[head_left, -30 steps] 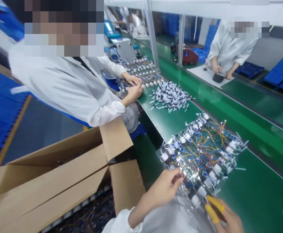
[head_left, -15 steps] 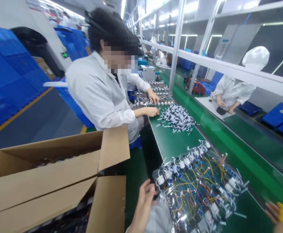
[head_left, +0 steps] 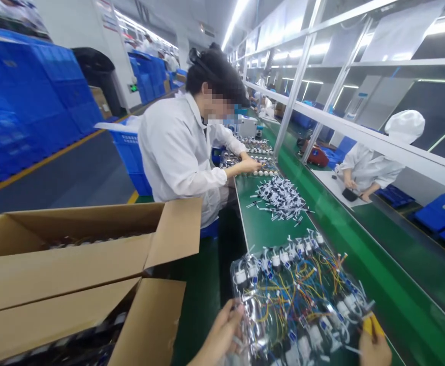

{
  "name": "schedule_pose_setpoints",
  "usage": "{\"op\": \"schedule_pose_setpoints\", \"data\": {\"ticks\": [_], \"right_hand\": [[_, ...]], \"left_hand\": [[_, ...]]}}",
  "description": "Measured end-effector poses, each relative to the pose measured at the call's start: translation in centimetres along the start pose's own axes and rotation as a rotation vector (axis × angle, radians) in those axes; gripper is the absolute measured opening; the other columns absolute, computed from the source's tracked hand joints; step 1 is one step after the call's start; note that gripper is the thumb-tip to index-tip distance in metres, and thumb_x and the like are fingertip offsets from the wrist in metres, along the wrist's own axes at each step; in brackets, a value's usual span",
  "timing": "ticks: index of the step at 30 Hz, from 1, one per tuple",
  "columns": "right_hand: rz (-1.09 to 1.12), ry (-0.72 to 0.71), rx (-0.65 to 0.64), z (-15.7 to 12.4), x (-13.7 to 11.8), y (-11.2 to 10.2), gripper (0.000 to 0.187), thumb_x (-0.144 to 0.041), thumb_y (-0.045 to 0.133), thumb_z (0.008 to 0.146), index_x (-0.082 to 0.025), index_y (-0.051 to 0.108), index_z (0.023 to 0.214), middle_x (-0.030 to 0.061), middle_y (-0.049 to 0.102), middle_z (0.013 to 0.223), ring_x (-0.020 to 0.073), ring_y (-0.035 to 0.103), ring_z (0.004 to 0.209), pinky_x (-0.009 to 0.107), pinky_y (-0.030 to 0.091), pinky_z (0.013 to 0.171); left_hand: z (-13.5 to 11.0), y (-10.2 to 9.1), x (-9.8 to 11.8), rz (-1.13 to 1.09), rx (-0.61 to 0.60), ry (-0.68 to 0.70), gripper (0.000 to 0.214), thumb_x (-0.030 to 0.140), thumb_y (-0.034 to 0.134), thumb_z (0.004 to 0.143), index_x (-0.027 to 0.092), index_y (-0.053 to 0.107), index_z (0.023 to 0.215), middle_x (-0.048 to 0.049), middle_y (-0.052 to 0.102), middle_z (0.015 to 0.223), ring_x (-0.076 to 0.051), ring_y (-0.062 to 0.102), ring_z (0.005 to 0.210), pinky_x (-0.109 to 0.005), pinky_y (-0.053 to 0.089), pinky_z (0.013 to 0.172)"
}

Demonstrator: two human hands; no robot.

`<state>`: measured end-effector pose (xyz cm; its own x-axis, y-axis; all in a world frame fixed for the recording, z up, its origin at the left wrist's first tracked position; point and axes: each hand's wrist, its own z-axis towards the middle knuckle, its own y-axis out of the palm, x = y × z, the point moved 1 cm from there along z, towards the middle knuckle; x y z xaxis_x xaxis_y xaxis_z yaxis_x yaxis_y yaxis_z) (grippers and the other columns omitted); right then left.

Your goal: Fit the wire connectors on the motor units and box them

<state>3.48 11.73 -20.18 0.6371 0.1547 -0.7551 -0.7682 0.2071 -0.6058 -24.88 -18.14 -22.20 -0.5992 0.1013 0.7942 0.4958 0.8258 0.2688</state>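
A clear plastic tray point(head_left: 258, 316) lies on the green bench in front of me. It bears rows of small white-capped parts with tubes, and yellow, blue and red wires point(head_left: 298, 284) tangle across its middle. My left hand point(head_left: 222, 330) is closed on the tray's left edge, its thumb on the rim and the other fingers partly hidden. At the opposite edge my right hand point(head_left: 375, 345) is closed on the tray's corner. Something yellow point(head_left: 373, 325) covers part of that hand's fingers; its kind is unclear.
Open cardboard boxes point(head_left: 93, 259) holding similar parts stand at my left. A pile of small white-and-black pieces point(head_left: 281, 198) lies further along the bench point(head_left: 258, 229). Beyond it a co-worker point(head_left: 177, 152) handles another tray point(head_left: 266, 168). A metal frame point(head_left: 293, 86) rises along the bench.
My right hand has come in from the far right to the tray's edge. My left hand has closed on the left edge. The co-worker's nearer hand has moved over their tray.
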Motion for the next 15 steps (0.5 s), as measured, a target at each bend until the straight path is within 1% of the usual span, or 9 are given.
{"op": "schedule_pose_setpoints", "data": {"ticks": [3,5,7,9,12,15], "right_hand": [[0.028,0.045,-0.019,0.0,-0.7,3.2,0.064,-0.060,0.054,0.074,-0.013,0.079,0.109,0.0163,0.079,0.075,0.0455,0.077,0.089,0.052,0.062,0.077],[0.067,0.036,-0.059,0.1,-1.6,5.7,0.063,-0.059,0.054,0.074,-0.011,0.078,0.108,0.0184,0.081,0.085,0.0443,0.077,0.094,0.049,0.061,0.081],[0.105,0.013,-0.095,0.5,-2.8,7.9,0.062,-0.059,0.054,0.075,-0.011,0.077,0.106,0.0195,0.082,0.090,0.0440,0.077,0.097,0.048,0.060,0.083],[0.136,-0.016,-0.120,1.0,-4.0,9.7,0.063,-0.059,0.052,0.075,-0.009,0.076,0.107,0.0209,0.081,0.091,0.0443,0.077,0.099,0.048,0.059,0.084],[0.172,-0.057,-0.156,1.7,-5.2,11.3,0.065,-0.057,0.052,0.076,-0.008,0.075,0.112,0.0208,0.081,0.089,0.0428,0.077,0.099,0.047,0.059,0.084],[0.202,-0.094,-0.201,2.0,-5.6,11.8,0.062,-0.055,0.054,0.077,-0.009,0.076,0.112,0.0198,0.082,0.092,0.0396,0.077,0.099,0.043,0.059,0.085]], "left_hand": [[2.6,-0.5,2.8,0.002,0.023,0.040,0.063,0.068,0.077,0.077,0.023,0.055,0.114,0.0000,0.065,0.081,-0.016,0.063,0.053,-0.025,0.051,0.043],[4.7,-0.7,4.9,0.007,0.034,0.064,0.052,0.061,0.074,0.084,0.022,0.056,0.114,-0.0001,0.064,0.081,-0.015,0.064,0.052,-0.025,0.051,0.043],[7.0,-0.8,7.1,0.009,0.056,0.086,0.043,0.054,0.070,0.091,0.020,0.057,0.114,-0.0006,0.064,0.081,-0.015,0.064,0.051,-0.024,0.050,0.042],[9.0,-0.8,9.0,0.003,0.072,0.104,0.037,0.048,0.067,0.095,0.019,0.057,0.115,-0.0016,0.065,0.081,-0.014,0.064,0.050,-0.024,0.051,0.043],[11.0,-1.1,11.0,-0.006,0.075,0.128,0.033,0.045,0.066,0.098,0.017,0.058,0.114,-0.0034,0.068,0.084,-0.013,0.064,0.051,-0.026,0.054,0.048],[11.6,-1.4,11.8,0.010,0.063,0.125,0.035,0.046,0.064,0.101,0.015,0.059,0.116,-0.0043,0.070,0.086,-0.014,0.066,0.053,-0.026,0.056,0.051]]}}
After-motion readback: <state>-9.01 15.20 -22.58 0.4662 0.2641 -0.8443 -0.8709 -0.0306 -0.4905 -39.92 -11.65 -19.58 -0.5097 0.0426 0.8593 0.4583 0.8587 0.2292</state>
